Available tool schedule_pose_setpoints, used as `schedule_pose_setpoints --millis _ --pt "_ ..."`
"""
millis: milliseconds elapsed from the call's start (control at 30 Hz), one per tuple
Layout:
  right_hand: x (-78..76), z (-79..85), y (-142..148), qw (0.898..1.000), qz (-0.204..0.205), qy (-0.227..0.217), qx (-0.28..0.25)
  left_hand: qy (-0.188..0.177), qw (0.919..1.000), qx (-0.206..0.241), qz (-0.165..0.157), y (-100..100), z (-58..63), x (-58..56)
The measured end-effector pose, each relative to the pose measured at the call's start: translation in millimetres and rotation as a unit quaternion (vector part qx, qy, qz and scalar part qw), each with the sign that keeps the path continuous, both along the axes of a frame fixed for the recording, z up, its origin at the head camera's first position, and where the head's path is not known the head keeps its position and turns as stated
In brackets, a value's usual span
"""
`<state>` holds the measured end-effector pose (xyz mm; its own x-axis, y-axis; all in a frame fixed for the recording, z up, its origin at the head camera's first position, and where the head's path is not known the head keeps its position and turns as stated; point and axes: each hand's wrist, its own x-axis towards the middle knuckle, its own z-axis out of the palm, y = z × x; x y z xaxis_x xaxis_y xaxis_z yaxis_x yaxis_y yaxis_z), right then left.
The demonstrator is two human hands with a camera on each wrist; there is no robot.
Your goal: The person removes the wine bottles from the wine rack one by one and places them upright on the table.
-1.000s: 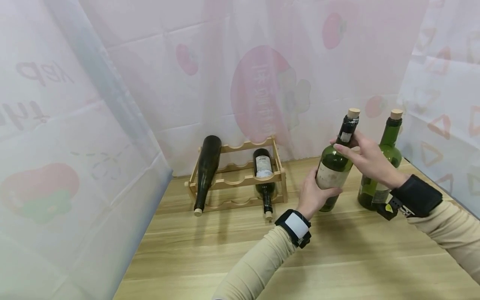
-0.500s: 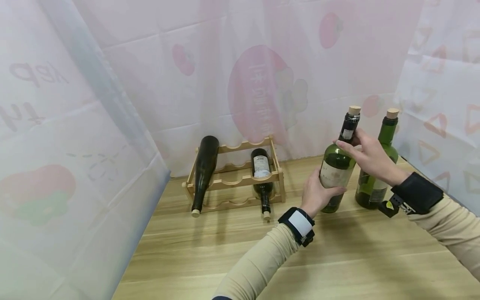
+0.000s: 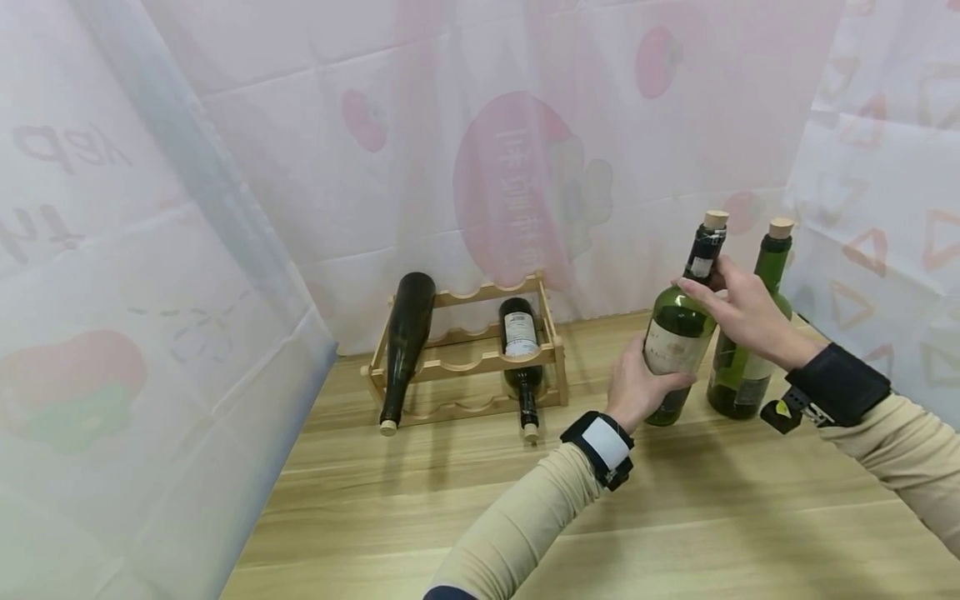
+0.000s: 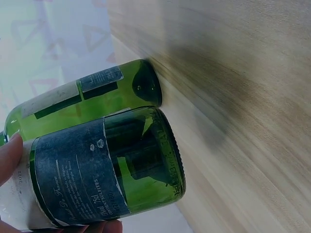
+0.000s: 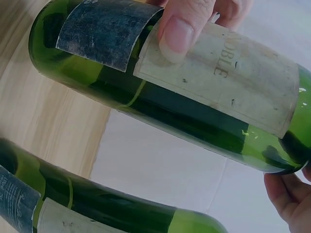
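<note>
A green wine bottle (image 3: 670, 346) with a cork and a pale label leans a little to the right, its base close over the tabletop. My left hand (image 3: 636, 387) grips its body around the label, the thumb lying across the front. Higher up, my right hand (image 3: 738, 312) holds the same bottle at the shoulder and neck. The left wrist view shows a dark back label on this bottle (image 4: 73, 170); in the right wrist view a thumb presses the label of the bottle (image 5: 218, 73). Just behind it stands a second green wine bottle (image 3: 738, 392), upright and corked, partly hidden by my right hand.
A wooden wine rack (image 3: 487, 362) stands on the wooden table (image 3: 420, 517) to the left. Across its top lies a dark bottle (image 3: 408, 333), neck toward me; a labelled bottle (image 3: 519, 329) sits lower at the right. Printed curtains (image 3: 300, 167) enclose the back and sides.
The held bottle shifts slightly right relative to the rack, toward the standing bottle, with both hands keeping their grip. The whole head view drifts a little; the racked bottles stay put.
</note>
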<state>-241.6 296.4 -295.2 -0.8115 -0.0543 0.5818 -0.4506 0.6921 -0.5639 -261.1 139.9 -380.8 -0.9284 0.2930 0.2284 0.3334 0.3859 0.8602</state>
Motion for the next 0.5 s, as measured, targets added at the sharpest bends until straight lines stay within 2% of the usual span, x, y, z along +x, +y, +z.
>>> schedule_pose_setpoints --millis 500 --pt "0.7 3.3 6.3 1.0 -0.011 -0.011 -0.004 -0.002 0.9999 -0.011 0.003 9.7 0.8 -0.7"
